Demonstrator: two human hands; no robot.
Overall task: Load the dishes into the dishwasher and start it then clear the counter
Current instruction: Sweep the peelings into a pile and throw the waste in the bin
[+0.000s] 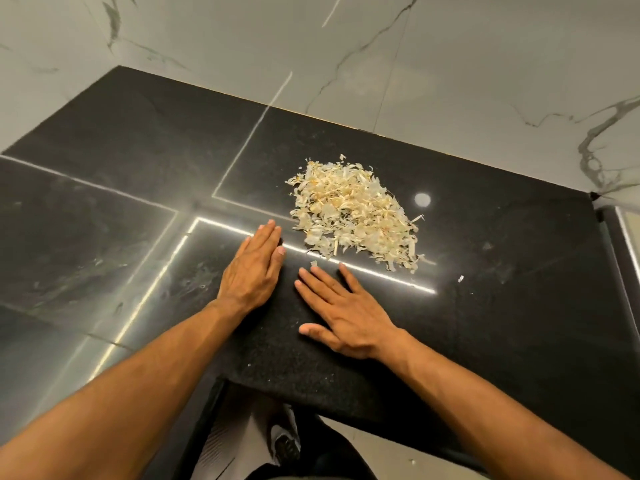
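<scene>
Left hand point(254, 268), right hand point(341, 311) flat beside peel pile point(353, 211)

Both forearms are seen bare, entering from the lower corners and converging toward the middle of the view. The left hand point(254, 268) is laid palm down, its fingers held straight and pressed together, pointed toward 12 o'clock, with the thumb tucked along the index finger at the 3 o'clock side. The right hand point(346, 315) is laid flat as well, its fingers spread apart and directed toward 10 o'clock, the thumb extended toward 9 o'clock. Nothing is gripped by either hand. The two hands are kept just beside each other, apparently not touching, though the gap is hard to judge.
</scene>
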